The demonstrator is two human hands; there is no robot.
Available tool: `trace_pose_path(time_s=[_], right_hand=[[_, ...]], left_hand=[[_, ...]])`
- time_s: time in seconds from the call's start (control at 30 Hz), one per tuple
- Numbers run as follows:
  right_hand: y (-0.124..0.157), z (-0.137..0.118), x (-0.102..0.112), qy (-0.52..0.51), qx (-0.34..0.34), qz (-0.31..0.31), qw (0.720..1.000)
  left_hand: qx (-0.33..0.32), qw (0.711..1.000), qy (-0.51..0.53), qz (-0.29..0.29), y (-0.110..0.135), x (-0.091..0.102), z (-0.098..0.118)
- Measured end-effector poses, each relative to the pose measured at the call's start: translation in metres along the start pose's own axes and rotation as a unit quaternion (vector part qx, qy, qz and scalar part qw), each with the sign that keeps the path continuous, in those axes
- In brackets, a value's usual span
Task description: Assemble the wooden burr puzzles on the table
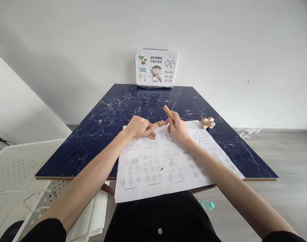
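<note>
My left hand (138, 127) is closed over the paper's far edge, its fingers on a notched wooden puzzle piece (160, 123). A second wooden piece (151, 135) with a dark mark juts out below those fingers. Between the fingers of my right hand (179, 129) a wooden puzzle stick (168, 112) is gripped, tilted up to the left. Its fingertips are close to the right end of the notched piece. Under both hands lies a large white instruction sheet (143, 181) printed with rows of puzzle diagrams.
An interlocked wooden puzzle (207, 123) sits by the sheet's far right corner. At the back of the dark blue marbled table (98, 134), a white cartoon-printed case (156, 69) leans near the wall. A white perforated rack (14, 168) stands left; a bottle (207, 205) is below the table.
</note>
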State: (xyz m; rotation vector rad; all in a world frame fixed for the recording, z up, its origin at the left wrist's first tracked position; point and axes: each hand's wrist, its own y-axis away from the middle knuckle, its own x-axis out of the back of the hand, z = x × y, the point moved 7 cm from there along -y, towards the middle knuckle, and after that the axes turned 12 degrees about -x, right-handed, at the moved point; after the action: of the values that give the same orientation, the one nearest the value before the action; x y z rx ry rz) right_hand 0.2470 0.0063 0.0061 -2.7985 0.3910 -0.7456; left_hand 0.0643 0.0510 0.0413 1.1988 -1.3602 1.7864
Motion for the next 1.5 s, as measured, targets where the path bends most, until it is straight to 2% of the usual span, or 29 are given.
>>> trace_pose_path(time_s=[0.13, 0.27, 0.33, 0.47, 0.67, 0.8, 0.93, 1.13, 1.27, 1.5], right_hand=[[0.001, -0.003, -0.003, -0.006, 0.014, -0.010, 1.000], [0.002, -0.004, -0.006, -0.011, 0.028, -0.027, 0.999], [0.002, -0.005, -0.007, -0.004, 0.028, -0.034, 0.999], [0.006, -0.010, -0.009, 0.001, 0.037, -0.039, 0.999], [0.018, -0.025, -0.018, 0.023, 0.077, -0.074, 0.994], [0.023, -0.035, -0.027, 0.013, 0.068, -0.111, 0.991], [0.029, -0.045, -0.032, -0.017, 0.063, -0.139, 0.988], [0.033, -0.046, -0.035, 0.000, 0.080, -0.137, 0.987], [0.033, -0.042, -0.036, 0.035, 0.095, -0.113, 0.988], [0.030, -0.042, -0.032, 0.057, 0.107, -0.070, 0.990]], left_hand=[[0.048, 0.997, 0.004, 0.055, 0.000, 0.010, -0.006], [0.148, 0.974, 0.077, 0.151, 0.003, 0.020, -0.021], [0.196, 0.955, 0.128, 0.181, 0.006, 0.018, -0.028], [0.258, 0.930, 0.171, 0.200, 0.009, 0.007, -0.037], [0.284, 0.914, 0.169, 0.235, 0.010, 0.000, -0.039], [0.312, 0.896, 0.157, 0.273, 0.014, 0.003, -0.038], [0.322, 0.890, 0.153, 0.285, 0.016, 0.006, -0.035], [0.331, 0.879, 0.133, 0.316, 0.021, 0.009, -0.038], [0.331, 0.878, 0.120, 0.325, 0.021, 0.010, -0.039], [0.318, 0.889, 0.114, 0.310, 0.015, 0.010, -0.022]])
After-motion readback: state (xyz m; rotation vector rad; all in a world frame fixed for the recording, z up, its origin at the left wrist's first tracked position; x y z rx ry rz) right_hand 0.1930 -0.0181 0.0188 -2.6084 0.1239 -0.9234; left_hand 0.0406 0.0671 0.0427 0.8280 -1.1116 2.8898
